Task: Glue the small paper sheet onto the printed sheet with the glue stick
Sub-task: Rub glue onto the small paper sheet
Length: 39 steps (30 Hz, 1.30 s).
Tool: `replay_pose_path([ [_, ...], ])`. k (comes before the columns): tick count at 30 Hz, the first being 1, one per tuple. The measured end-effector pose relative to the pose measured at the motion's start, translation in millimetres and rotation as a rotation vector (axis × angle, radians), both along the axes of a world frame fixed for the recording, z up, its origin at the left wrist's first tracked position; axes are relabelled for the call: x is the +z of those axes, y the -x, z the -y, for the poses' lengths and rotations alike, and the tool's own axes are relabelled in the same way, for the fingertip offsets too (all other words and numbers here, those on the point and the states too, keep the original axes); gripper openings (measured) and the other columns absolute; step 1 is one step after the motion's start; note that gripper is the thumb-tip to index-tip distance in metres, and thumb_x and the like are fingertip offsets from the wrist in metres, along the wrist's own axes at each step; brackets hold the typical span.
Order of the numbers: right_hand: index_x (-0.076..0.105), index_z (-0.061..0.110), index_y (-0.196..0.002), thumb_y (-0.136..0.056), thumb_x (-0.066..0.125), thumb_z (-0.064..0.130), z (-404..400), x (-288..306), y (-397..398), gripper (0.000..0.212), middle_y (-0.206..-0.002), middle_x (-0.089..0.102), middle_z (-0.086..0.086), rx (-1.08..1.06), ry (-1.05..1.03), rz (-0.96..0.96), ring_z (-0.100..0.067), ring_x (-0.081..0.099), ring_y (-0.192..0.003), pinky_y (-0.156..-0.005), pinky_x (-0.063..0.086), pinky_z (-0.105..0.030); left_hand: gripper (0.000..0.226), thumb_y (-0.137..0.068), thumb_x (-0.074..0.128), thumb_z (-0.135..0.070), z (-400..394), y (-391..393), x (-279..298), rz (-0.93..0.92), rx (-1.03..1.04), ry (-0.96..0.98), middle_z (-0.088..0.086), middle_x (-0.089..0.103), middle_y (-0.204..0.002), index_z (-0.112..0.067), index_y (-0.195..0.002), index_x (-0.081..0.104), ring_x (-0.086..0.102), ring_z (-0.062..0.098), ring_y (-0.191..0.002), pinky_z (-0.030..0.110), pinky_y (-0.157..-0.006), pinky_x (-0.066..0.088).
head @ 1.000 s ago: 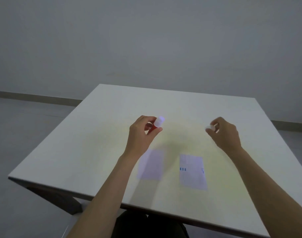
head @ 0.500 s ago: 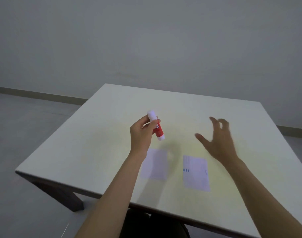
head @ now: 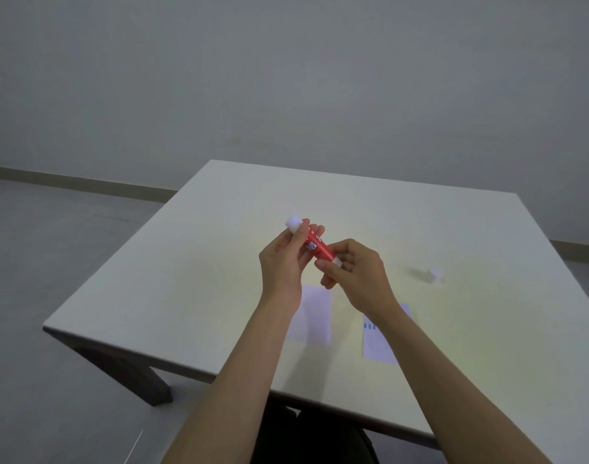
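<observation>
My left hand and right hand both grip the red plastic glue stick above the pale desk. Its small white cap stands apart to the right. The plain small paper sheet and the printed sheet lie flat below.

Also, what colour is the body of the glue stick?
Red with white lettering and white ends on the glue stick; the head view shows it.

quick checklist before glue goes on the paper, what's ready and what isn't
1. Red glue stick held in the left hand: ok.
2. Right hand pinching the stick's lower white end: ok.
3. Small white cap off, standing on the pale square table: ok.
4. Glue raised enough: cannot tell.
5. Small plain paper sheet flat, uncovered: ok.
6. Printed sheet clear of arms: not ok, the right forearm crosses it.
</observation>
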State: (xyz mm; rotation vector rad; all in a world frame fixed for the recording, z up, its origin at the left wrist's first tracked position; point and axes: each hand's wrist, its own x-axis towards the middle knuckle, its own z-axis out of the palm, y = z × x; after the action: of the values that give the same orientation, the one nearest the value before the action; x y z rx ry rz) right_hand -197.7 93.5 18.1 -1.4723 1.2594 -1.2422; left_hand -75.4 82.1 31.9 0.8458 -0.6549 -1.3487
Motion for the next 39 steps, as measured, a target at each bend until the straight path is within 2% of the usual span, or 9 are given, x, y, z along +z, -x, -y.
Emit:
replay_pose_path([
  [11, 0.067, 0.002, -0.089, -0.081, 0.069, 0.006, 5.6, 0.4, 12.6, 0.01, -0.066, 0.069, -0.008, 0.155, -0.091, 0.196, -0.022, 0.063, -0.052, -0.055, 0.055, -0.028, 0.017, -0.088, 0.061, -0.021, 9.3, -6.8, -9.4, -0.061, -0.169, 0.081, 0.002, 0.076, -0.093, -0.01, -0.099, 0.067, 0.071, 0.02, -0.099, 0.026, -0.075, 0.057],
  [14, 0.068, 0.007, -0.091, -0.085, 0.065, 0.007, 8.0, -0.4, 17.9, 0.007, -0.065, 0.066, -0.006, 0.141, -0.108, 0.326, -0.02, 0.059, -0.052, -0.053, 0.051, -0.026, 0.029, -0.083, 0.065, -0.034, 13.4, -18.7, -12.8, 0.223, -0.268, 0.128, -0.008, 0.073, -0.104, -0.016, -0.105, 0.069, 0.066, 0.008, -0.106, 0.028, -0.094, 0.051],
  [16, 0.068, 0.007, -0.089, -0.087, 0.061, 0.009, 11.2, 1.3, 25.1, 0.008, -0.061, 0.06, -0.004, 0.073, -0.12, 0.484, -0.017, 0.055, -0.05, -0.049, 0.047, -0.025, 0.026, -0.089, 0.063, -0.027, 14.7, -36.2, -16.9, 0.605, -0.31, 0.169, -0.011, 0.069, -0.11, -0.017, -0.112, 0.069, 0.061, -0.005, -0.104, 0.027, -0.102, 0.045],
  [18, 0.068, 0.008, -0.086, -0.088, 0.06, 0.012, 14.0, 3.4, 34.0, 0.009, -0.065, 0.059, -0.006, 0.001, -0.129, 0.541, -0.016, 0.054, -0.051, -0.049, 0.047, -0.024, 0.041, -0.088, 0.065, -0.023, 15.7, -58.9, -28.4, 1.013, -0.397, 0.191, -0.008, 0.059, -0.132, -0.019, -0.128, 0.059, 0.053, -0.003, -0.121, 0.024, -0.109, 0.036],
  [20, 0.066, 0.009, -0.086, -0.089, 0.061, 0.016, 15.4, 2.1, 37.9, 0.01, -0.071, 0.063, -0.009, -0.035, -0.139, 0.468, -0.017, 0.057, -0.053, -0.05, 0.05, -0.023, 0.065, -0.082, 0.07, -0.034, 13.2, -79.3, -44.4, 1.315, -0.551, 0.158, -0.006, 0.04, -0.15, -0.028, -0.14, 0.043, 0.031, 0.003, -0.14, 0.022, -0.111, 0.025],
  [24, 0.055, 0.009, -0.089, -0.094, 0.05, 0.021, 14.2, -6.6, 19.7, 0.014, -0.079, 0.068, -0.014, -0.083, -0.119, 0.166, -0.024, 0.065, -0.055, -0.051, 0.053, -0.032, 0.087, -0.079, 0.065, -0.053, 11.4, -96.8, -71.3, 1.64, -0.756, 0.219, -0.014, 0.014, -0.159, -0.033, -0.15, 0.017, 0.0, 0.0, -0.143, 0.034, -0.118, 0.004],
  [28, 0.046, 0.007, -0.095, -0.096, 0.045, 0.023, 13.0, -14.3, -5.4, 0.016, -0.072, 0.067, -0.004, -0.051, -0.094, -0.085, -0.023, 0.067, -0.054, -0.056, 0.056, -0.036, 0.09, -0.076, 0.064, -0.056, 16.3, -95.1, -79.7, 1.661, -0.743, 0.274, -0.017, 0.016, -0.158, -0.031, -0.15, 0.019, -0.003, 0.001, -0.145, 0.038, -0.119, 0.0],
  [34, 0.041, 0.008, -0.104, -0.097, 0.043, 0.022, 14.7, -17.1, -15.9, 0.015, -0.087, 0.068, -0.012, -0.021, -0.167, -0.095, -0.025, 0.064, -0.06, -0.057, 0.054, -0.036, 0.09, -0.078, 0.066, -0.05, 22.9, -89.9, -82.1, 1.701, -0.754, 0.317, -0.012, 0.018, -0.158, -0.026, -0.15, 0.018, -0.004, 0.006, -0.147, 0.038, -0.117, 0.001],
  [39, 0.04, 0.011, -0.093, -0.09, 0.05, 0.013, 15.0, -27.8, -15.6, 0.011, -0.069, 0.065, 0.005, -0.102, -0.083, -0.202, -0.021, 0.063, -0.056, -0.064, 0.054, -0.036, 0.089, -0.078, 0.065, -0.051, 25.3, -88.0, -80.3, 1.731, -0.777, 0.355, -0.014, 0.016, -0.158, -0.026, -0.15, 0.018, -0.004, 0.008, -0.147, 0.042, -0.118, 0.001],
])
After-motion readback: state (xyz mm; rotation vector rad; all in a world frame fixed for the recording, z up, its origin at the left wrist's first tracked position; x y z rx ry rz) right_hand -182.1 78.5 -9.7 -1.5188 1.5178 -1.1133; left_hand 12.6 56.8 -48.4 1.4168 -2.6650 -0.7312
